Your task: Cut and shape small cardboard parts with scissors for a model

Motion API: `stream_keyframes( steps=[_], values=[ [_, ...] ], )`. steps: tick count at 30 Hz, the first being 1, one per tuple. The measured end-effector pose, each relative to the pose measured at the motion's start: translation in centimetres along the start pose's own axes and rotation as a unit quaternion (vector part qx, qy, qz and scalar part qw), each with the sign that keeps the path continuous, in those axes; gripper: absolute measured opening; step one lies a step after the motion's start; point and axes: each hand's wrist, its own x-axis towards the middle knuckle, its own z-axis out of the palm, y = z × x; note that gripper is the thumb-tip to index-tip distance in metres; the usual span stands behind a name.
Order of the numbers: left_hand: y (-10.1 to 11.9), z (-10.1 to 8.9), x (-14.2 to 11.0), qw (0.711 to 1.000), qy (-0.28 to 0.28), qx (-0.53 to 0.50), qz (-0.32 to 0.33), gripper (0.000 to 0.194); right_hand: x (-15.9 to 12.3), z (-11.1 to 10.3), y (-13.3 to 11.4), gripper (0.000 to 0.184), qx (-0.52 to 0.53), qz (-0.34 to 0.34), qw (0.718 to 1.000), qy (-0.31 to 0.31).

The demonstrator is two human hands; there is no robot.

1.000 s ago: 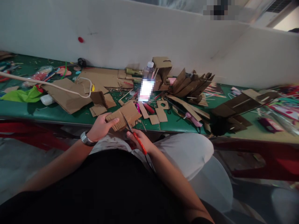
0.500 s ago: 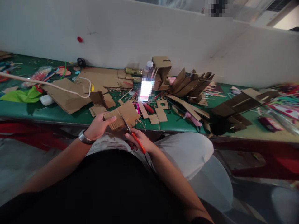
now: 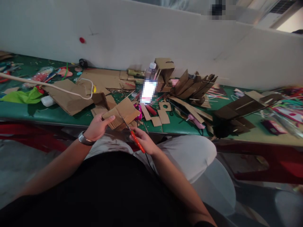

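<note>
My left hand [image 3: 98, 126] grips the left end of a piece of cardboard [image 3: 126, 111], thumb on top, above my lap at the table's front edge. In my right hand [image 3: 144, 140] is a pair of scissors with orange handles [image 3: 137, 142]. The scissor blades reach the near edge of the cardboard, around its middle, and one blade lies over its upper face. How far the blades are parted I cannot tell. Just beyond the cardboard's right end lies a bright pink object [image 3: 139, 113], partly covered by it.
A lit phone [image 3: 149, 91] leans against a clear bottle [image 3: 151, 72] on the green table [image 3: 78, 117]. Cut cardboard pieces [image 3: 163, 116] and thin sticks lie around it. Upright cardboard shapes [image 3: 187, 83] stand at right. A pale cable [image 3: 52, 85] crosses the left side.
The cardboard has shifted slightly left and tilted up, with my left hand moving along. The scissors have moved slightly up and left, and more of the pink object shows.
</note>
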Motion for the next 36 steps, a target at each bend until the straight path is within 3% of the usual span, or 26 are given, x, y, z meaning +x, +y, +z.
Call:
stream_keyframes(
  steps=[6, 10, 16, 22, 27, 31, 34, 36],
  values=[
    [-0.6, -0.3, 0.0, 1.0, -0.001, 0.017, 0.014, 0.05, 0.0, -0.1, 0.6, 0.049, -0.062, -0.048, 0.996, 0.036],
    [-0.8, -0.9, 0.0, 0.997, 0.009, 0.053, 0.046, 0.048, -0.3, -0.2, 0.5, 0.057, -0.097, -0.054, 0.993, 0.05],
    [-0.7, -0.7, -0.4, 0.994, 0.026, 0.068, 0.077, 0.049, -0.9, -0.5, 0.7, 0.06, -0.198, -0.075, 0.971, 0.111],
    [0.1, 0.5, -1.1, 0.999, -0.001, -0.027, 0.035, 0.049, -0.7, -0.9, 0.0, 0.062, -0.027, -0.014, 0.999, 0.013],
    [-0.2, 0.3, -1.0, 0.999, -0.015, -0.026, 0.015, 0.048, -0.6, -0.9, -0.4, 0.065, 0.09, 0.063, 0.994, -0.025],
    [-0.8, -0.1, -0.7, 0.981, 0.068, 0.114, 0.139, 0.047, -0.6, -0.5, 0.0, 0.062, 0.141, 0.075, 0.986, -0.042],
    [-0.9, 0.1, -0.8, 0.93, 0.118, 0.253, 0.24, 0.042, -0.4, -0.2, 0.5, 0.06, 0.159, 0.084, 0.982, -0.053],
    [-1.0, 0.5, -1.0, 0.902, 0.139, 0.307, 0.271, 0.039, -0.3, -0.1, 0.7, 0.058, 0.163, 0.085, 0.982, -0.048]
  ],
)
